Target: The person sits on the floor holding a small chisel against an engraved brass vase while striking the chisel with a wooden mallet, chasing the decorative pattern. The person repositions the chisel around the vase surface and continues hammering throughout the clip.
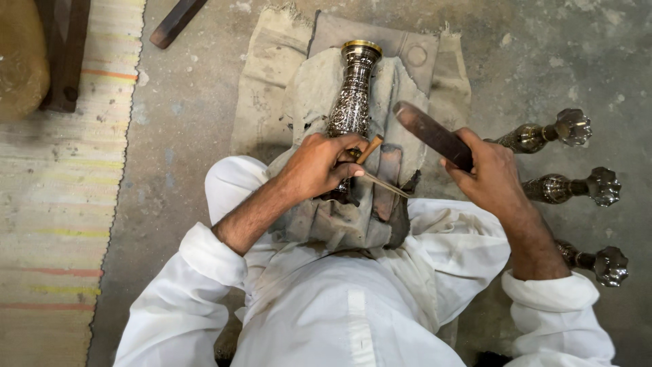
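Observation:
An engraved brass vase [352, 95] lies on a grey padded cloth [305, 95] in front of my lap, its mouth pointing away. My left hand [319, 164] rests on the vase's lower body and pinches a thin metal chisel [387, 185] with a wooden-tipped tool [371, 148] beside it. My right hand [485, 173] is raised to the right and grips a flat dark wooden mallet stick [431, 132], whose end hangs above the cloth, apart from the chisel.
Three ornate brass pieces [543, 136] [570, 187] [598, 261] lie on the concrete floor at the right. A striped rug [61, 204] covers the left side. A dark wooden bar [175, 22] lies at the top, and another wooden piece [64, 54] sits top left.

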Demonstrator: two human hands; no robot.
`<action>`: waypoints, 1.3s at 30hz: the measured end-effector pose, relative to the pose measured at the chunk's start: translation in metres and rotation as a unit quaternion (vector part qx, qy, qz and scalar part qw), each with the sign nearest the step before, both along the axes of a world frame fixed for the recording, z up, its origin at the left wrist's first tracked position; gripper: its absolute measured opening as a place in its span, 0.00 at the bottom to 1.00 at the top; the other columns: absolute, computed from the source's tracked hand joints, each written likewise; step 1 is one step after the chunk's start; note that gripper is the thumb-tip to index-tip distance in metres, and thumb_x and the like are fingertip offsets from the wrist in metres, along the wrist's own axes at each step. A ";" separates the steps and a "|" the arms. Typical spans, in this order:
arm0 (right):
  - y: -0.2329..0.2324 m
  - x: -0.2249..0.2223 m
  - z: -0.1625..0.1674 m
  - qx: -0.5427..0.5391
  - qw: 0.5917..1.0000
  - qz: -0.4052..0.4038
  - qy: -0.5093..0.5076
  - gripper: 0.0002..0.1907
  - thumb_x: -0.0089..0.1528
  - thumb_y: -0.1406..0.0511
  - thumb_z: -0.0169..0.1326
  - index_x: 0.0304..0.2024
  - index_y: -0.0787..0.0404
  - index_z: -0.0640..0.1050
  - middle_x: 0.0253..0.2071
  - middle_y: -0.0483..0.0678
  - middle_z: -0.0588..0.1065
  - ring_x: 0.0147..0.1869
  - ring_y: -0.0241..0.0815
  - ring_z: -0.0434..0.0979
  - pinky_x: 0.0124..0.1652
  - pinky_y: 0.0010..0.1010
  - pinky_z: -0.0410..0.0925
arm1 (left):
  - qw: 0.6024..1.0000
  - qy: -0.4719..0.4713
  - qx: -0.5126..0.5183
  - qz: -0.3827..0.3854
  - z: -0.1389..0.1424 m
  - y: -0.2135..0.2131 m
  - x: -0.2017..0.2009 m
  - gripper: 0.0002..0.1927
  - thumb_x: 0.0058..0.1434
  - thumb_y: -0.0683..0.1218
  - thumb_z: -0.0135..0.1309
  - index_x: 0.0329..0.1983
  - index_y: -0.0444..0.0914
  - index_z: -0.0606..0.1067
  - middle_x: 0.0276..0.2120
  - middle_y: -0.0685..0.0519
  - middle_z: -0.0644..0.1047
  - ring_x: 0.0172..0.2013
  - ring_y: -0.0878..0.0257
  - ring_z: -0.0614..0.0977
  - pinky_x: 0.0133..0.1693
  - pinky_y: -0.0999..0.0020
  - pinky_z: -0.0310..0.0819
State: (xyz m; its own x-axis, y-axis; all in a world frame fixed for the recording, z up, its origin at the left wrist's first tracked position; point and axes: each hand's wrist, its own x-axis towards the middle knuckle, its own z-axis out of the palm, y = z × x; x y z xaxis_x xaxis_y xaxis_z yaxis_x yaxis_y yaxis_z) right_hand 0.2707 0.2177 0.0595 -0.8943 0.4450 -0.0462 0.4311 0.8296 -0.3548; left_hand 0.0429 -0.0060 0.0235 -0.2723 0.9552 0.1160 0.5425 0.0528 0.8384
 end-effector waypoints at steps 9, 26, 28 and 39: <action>0.002 -0.005 0.007 -0.020 0.997 -0.032 -0.061 0.13 0.61 0.62 0.61 0.44 0.57 0.74 0.25 0.55 0.76 0.29 0.56 0.80 0.33 0.46 0.69 | 1.000 -0.016 0.004 -0.014 0.000 0.000 -0.002 0.20 0.58 0.46 0.66 0.52 0.37 0.76 0.31 0.47 0.84 0.34 0.53 0.88 0.35 0.59 0.78; -0.001 -0.001 0.003 -0.051 0.995 -0.078 -0.028 0.18 0.60 0.62 0.64 0.49 0.59 0.73 0.30 0.54 0.77 0.34 0.55 0.81 0.36 0.45 0.70 | 0.999 -0.027 -0.012 -0.028 0.000 -0.001 -0.005 0.19 0.59 0.45 0.65 0.53 0.39 0.77 0.30 0.47 0.84 0.31 0.53 0.87 0.34 0.59 0.77; -0.002 -0.001 0.003 0.051 0.997 0.001 -0.055 0.15 0.59 0.64 0.64 0.47 0.58 0.76 0.30 0.55 0.78 0.38 0.56 0.81 0.38 0.47 0.69 | 0.999 -0.021 0.024 -0.037 -0.001 -0.001 -0.007 0.20 0.59 0.45 0.66 0.53 0.38 0.76 0.30 0.47 0.84 0.32 0.53 0.87 0.35 0.59 0.77; -0.004 0.005 0.007 0.005 1.000 -0.010 0.010 0.16 0.59 0.66 0.63 0.48 0.59 0.75 0.32 0.53 0.77 0.36 0.53 0.80 0.36 0.44 0.70 | 0.999 -0.034 -0.005 -0.040 0.000 -0.002 -0.006 0.19 0.60 0.46 0.65 0.54 0.39 0.77 0.27 0.47 0.83 0.27 0.54 0.86 0.33 0.59 0.76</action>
State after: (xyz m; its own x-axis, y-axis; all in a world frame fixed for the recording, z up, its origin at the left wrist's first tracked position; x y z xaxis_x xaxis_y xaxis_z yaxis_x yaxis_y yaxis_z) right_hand 0.2756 0.2138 0.0662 -0.8864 0.4623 -0.0231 0.4396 0.8251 -0.3549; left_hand 0.0368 -0.0081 0.0238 -0.2024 0.9751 0.0905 0.4863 0.0199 0.8736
